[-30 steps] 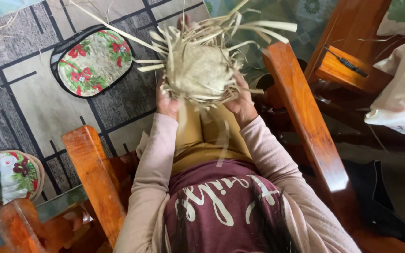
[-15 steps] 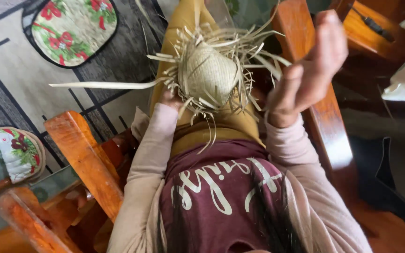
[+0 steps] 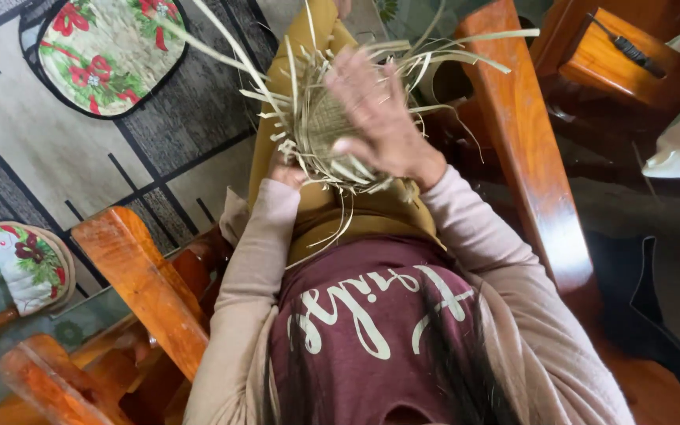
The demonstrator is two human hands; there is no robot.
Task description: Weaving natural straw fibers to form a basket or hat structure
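Note:
A half-woven piece of pale straw (image 3: 318,126), with loose strips sticking out all round, rests over my lap on mustard-yellow trousers. My right hand (image 3: 379,118) lies flat on top of the weave, fingers spread, pressing it down. My left hand (image 3: 286,171) holds the weave's near left edge from beneath; only part of that hand shows. I sit in a wooden armchair and wear a pink long-sleeved top under a maroon garment.
The chair's orange wooden armrests run at the right (image 3: 525,142) and lower left (image 3: 147,283). A flowered round cushion (image 3: 104,51) lies on the grey patterned rug, another flowered cushion (image 3: 29,264) at far left. A small wooden table (image 3: 631,67) stands at upper right.
My right hand was lifted off to the right half a second ago; it has come down flat onto the weave. The view has shifted closer to my lap.

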